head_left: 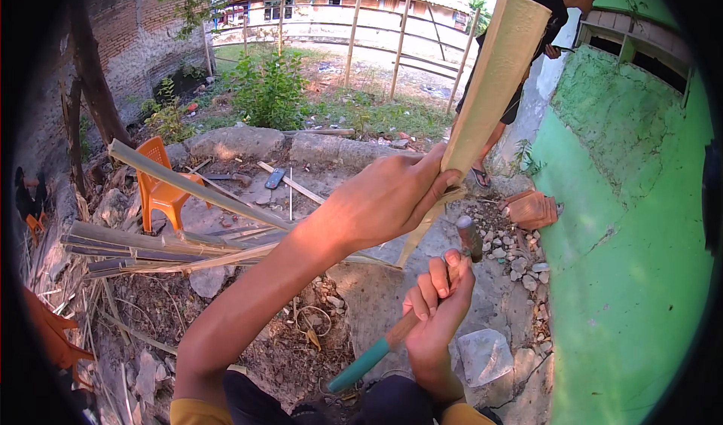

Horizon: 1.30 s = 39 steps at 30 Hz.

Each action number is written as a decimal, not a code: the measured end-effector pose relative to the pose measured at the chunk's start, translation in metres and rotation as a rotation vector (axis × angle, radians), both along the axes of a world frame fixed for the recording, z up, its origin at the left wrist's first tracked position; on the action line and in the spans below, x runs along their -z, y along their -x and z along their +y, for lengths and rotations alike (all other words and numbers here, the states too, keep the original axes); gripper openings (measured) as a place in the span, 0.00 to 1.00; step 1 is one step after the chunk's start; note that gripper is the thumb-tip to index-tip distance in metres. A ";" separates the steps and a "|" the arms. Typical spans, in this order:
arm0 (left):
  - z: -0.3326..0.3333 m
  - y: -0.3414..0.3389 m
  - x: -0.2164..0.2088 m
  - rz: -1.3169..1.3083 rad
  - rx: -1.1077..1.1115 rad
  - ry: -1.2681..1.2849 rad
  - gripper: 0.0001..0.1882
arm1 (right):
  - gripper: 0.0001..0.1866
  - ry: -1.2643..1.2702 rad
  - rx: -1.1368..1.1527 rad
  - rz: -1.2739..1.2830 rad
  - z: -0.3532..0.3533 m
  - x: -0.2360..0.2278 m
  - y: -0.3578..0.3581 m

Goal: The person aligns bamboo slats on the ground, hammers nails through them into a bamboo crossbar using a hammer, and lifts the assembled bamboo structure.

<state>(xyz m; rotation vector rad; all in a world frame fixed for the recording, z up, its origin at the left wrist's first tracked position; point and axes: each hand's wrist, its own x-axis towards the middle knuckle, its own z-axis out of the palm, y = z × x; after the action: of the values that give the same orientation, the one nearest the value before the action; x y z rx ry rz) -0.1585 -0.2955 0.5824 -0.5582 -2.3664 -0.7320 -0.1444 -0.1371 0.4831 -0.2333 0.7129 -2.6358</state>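
Observation:
My left hand [388, 195] grips a split bamboo slat [493, 79], pale and broad, holding it upright and tilted to the right, its top reaching the upper edge of the view. Thin peeled strips hang from the slat's lower end near my fingers. Below it, my right hand [438, 304] is closed around a knife with a wooden grip and teal handle end [369, 359]; its dark blade [469, 237] points up toward the slat's lower end. Whether the blade touches the bamboo is unclear.
A pile of long bamboo strips [166, 244] lies on the ground to the left beside an orange plastic chair [160, 188]. A green wall [633, 222] fills the right. A person in dark clothes [542, 18] stands by it. Stones and rubble [520, 263] cover the ground.

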 end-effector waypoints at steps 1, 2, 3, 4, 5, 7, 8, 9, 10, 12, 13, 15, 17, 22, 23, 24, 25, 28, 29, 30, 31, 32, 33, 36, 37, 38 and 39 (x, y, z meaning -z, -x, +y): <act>0.000 0.001 0.000 0.001 0.001 0.001 0.19 | 0.16 0.022 0.145 -0.024 -0.001 0.001 0.000; 0.000 0.003 0.000 0.007 0.013 -0.006 0.18 | 0.15 -0.014 0.121 0.033 0.000 0.002 -0.001; 0.001 0.004 0.000 0.011 0.026 -0.014 0.18 | 0.15 -0.013 0.124 0.034 0.003 -0.001 -0.001; -0.001 0.002 0.000 0.005 0.020 -0.011 0.18 | 0.15 -0.022 0.002 0.040 0.002 -0.006 -0.004; -0.002 0.002 -0.002 0.016 0.017 -0.020 0.17 | 0.14 -0.030 -0.113 0.052 0.002 -0.008 -0.005; -0.003 -0.001 -0.003 0.025 0.012 -0.027 0.17 | 0.14 0.026 0.012 0.010 -0.001 0.004 0.001; 0.000 -0.004 -0.004 -0.002 -0.002 -0.013 0.16 | 0.15 0.077 0.140 -0.029 -0.002 0.003 0.002; 0.002 -0.005 -0.004 -0.029 -0.017 0.001 0.16 | 0.15 0.077 0.140 -0.030 -0.002 -0.001 0.000; 0.001 -0.003 -0.004 -0.031 -0.017 0.002 0.16 | 0.15 0.029 0.015 0.030 0.000 -0.005 -0.004; -0.003 0.004 -0.004 0.029 -0.006 -0.033 0.17 | 0.15 -0.013 -0.103 0.085 0.001 -0.012 -0.010; -0.002 0.003 -0.001 0.025 -0.004 -0.031 0.17 | 0.15 -0.010 -0.101 0.081 0.003 -0.010 -0.010; -0.001 0.003 0.001 0.057 0.023 -0.009 0.17 | 0.15 0.014 0.071 0.035 0.003 0.001 0.000; 0.001 0.001 0.000 0.039 0.009 -0.008 0.18 | 0.17 0.015 0.175 -0.018 0.001 0.005 0.007; -0.001 -0.001 -0.006 0.001 -0.070 0.005 0.13 | 0.15 0.030 -0.103 0.118 0.005 0.001 0.000; 0.002 -0.005 -0.006 -0.012 -0.059 0.000 0.13 | 0.14 0.055 -0.051 0.142 0.005 0.003 0.004; 0.004 -0.008 -0.007 -0.019 -0.045 -0.005 0.13 | 0.14 0.057 -0.047 0.147 0.006 0.003 0.011; 0.004 -0.008 -0.006 -0.014 -0.042 -0.003 0.13 | 0.10 -0.033 0.156 0.224 0.007 0.003 0.018; 0.005 -0.012 -0.005 -0.012 -0.008 -0.033 0.14 | 0.14 -0.240 0.515 0.440 0.007 0.014 0.052; 0.009 -0.016 -0.007 -0.053 0.055 0.014 0.22 | 0.20 -0.363 0.680 0.579 0.011 0.017 0.064; 0.010 -0.024 -0.010 -0.092 0.103 0.064 0.33 | 0.25 -0.308 0.605 0.586 0.014 0.017 0.070; 0.010 -0.025 -0.005 -0.081 0.097 0.067 0.33 | 0.25 -0.301 0.602 0.597 0.016 0.018 0.072; 0.010 -0.024 0.002 -0.021 0.103 0.098 0.36 | 0.25 -0.354 0.504 0.622 0.020 0.020 0.073; 0.012 -0.025 0.007 0.039 0.109 0.130 0.39 | 0.24 -0.407 0.405 0.645 0.024 0.023 0.074; 0.015 -0.033 0.013 0.006 0.096 0.131 0.35 | 0.20 -0.444 0.417 0.690 0.024 0.030 0.079; 0.017 -0.036 0.016 0.007 0.105 0.141 0.33 | 0.19 -0.407 0.458 0.716 0.024 0.030 0.079; 0.019 -0.038 0.021 0.028 0.109 0.103 0.30 | 0.18 -0.425 0.391 0.698 0.030 0.030 0.077; 0.019 -0.042 0.024 0.036 0.106 0.101 0.30 | 0.18 -0.425 0.390 0.707 0.032 0.031 0.075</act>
<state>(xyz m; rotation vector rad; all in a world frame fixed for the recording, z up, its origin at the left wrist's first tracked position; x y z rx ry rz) -0.1170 -0.2761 0.5585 -0.7381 -2.3650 -0.6460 -0.2190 -0.1054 0.4517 -1.0110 1.6625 -2.6385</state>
